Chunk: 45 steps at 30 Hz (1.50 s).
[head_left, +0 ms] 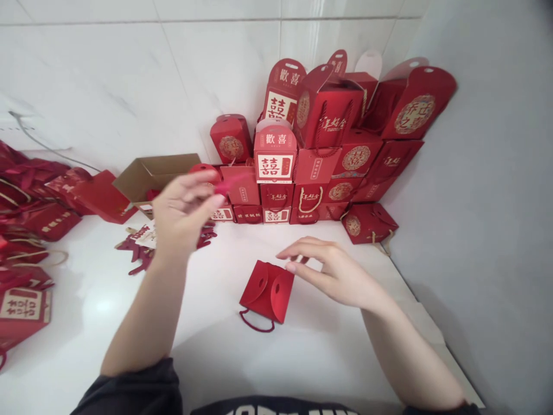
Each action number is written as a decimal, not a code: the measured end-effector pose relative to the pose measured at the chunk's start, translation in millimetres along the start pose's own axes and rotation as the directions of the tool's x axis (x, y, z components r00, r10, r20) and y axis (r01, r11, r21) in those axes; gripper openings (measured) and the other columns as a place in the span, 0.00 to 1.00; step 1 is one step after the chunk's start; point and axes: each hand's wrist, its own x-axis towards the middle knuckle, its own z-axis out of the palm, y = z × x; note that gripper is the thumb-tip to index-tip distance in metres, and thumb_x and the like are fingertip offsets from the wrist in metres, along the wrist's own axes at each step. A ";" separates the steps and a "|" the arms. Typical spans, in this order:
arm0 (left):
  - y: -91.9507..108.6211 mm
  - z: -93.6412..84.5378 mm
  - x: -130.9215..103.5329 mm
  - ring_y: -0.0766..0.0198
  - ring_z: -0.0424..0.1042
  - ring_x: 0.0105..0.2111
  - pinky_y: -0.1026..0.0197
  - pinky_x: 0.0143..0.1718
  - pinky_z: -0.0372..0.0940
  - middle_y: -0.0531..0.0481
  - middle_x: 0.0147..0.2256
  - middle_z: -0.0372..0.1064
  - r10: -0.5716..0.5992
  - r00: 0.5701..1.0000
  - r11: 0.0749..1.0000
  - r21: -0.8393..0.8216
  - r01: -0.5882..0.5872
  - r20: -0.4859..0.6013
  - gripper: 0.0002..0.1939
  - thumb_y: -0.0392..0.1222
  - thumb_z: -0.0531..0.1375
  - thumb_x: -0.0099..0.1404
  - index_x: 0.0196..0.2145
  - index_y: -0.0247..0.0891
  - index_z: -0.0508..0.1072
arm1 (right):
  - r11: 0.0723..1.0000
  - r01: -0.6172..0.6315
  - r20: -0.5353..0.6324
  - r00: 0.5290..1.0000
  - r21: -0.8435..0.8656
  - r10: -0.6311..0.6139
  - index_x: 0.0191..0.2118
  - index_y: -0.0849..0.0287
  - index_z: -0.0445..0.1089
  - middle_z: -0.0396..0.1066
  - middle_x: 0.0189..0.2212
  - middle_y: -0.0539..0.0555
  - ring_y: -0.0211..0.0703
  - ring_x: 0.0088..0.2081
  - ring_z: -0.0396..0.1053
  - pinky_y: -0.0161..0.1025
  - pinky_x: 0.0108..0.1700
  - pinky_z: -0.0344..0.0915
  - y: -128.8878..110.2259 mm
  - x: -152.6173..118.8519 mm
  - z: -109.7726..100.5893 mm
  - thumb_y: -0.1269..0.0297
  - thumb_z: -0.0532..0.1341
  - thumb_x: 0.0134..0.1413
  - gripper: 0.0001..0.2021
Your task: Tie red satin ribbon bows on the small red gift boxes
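Note:
A small red box point(266, 291) with two rounded top flaps and a dark red cord handle lies on the white table. My right hand point(332, 268) is just above and to the right of it, thumb and fingers apart, with nothing between them. Raised at the left, my left hand point(184, 210) pinches a thin pinkish-red ribbon point(228, 184), which is blurred. Behind that hand, dark red ribbon pieces point(140, 251) and a small white card point(147, 235) lie on the table.
Stacked red gift boxes point(276, 158) stand along the tiled wall. An open cardboard box point(158, 173) is at the back left, and red bags and boxes point(26, 253) crowd the far left. One red box point(371, 223) lies near the grey wall at the right.

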 end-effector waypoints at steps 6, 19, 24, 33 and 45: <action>3.9 34.4 -48.5 0.63 0.75 0.33 0.62 0.34 0.70 0.50 0.33 0.76 -0.280 0.893 0.950 -0.033 0.310 0.352 0.13 0.40 0.68 0.54 0.36 0.37 0.70 | 0.840 0.049 -0.163 0.985 0.540 0.048 0.53 0.52 0.70 0.70 0.53 0.53 0.45 0.52 0.68 0.43 0.54 0.65 -0.1 32.9 34.2 0.55 0.59 0.59 0.18; -35.4 19.6 -42.8 0.67 0.69 0.28 0.64 0.31 0.64 0.49 0.31 0.72 -0.430 0.518 0.898 0.411 0.158 0.740 0.12 0.48 0.60 0.61 0.31 0.38 0.78 | 0.674 0.341 -0.652 0.705 0.656 0.278 0.38 0.55 0.75 0.77 0.33 0.50 0.38 0.38 0.75 0.42 0.46 0.71 33.8 34.6 -10.8 0.58 0.61 0.57 0.09; -31.1 13.0 -35.3 0.64 0.68 0.36 0.63 0.39 0.63 0.48 0.36 0.70 -0.335 0.409 0.941 0.323 0.100 0.849 0.13 0.49 0.57 0.64 0.31 0.36 0.74 | 0.652 0.482 -0.786 0.534 0.585 0.311 0.36 0.58 0.75 0.76 0.31 0.49 0.34 0.34 0.74 0.34 0.41 0.72 36.5 26.6 -37.9 0.62 0.60 0.58 0.08; -5.4 -1.0 -41.5 0.70 0.58 0.21 0.66 0.24 0.54 0.56 0.21 0.58 -0.334 0.310 0.766 0.065 0.639 0.890 0.09 0.46 0.52 0.69 0.35 0.38 0.61 | 0.542 0.598 -0.806 0.421 0.591 0.415 0.32 0.57 0.76 0.73 0.33 0.46 0.27 0.33 0.72 0.26 0.38 0.69 36.4 0.8 -75.9 0.65 0.55 0.63 0.13; 21.2 -3.0 -41.3 0.70 0.61 0.19 0.68 0.23 0.58 0.53 0.19 0.64 -0.398 0.383 0.914 0.323 0.246 0.834 0.19 0.48 0.50 0.70 0.38 0.39 0.78 | 0.565 0.590 -0.813 0.349 0.577 0.466 0.29 0.57 0.75 0.72 0.33 0.47 0.25 0.29 0.70 0.22 0.33 0.68 35.0 -1.8 -80.4 0.64 0.57 0.61 0.12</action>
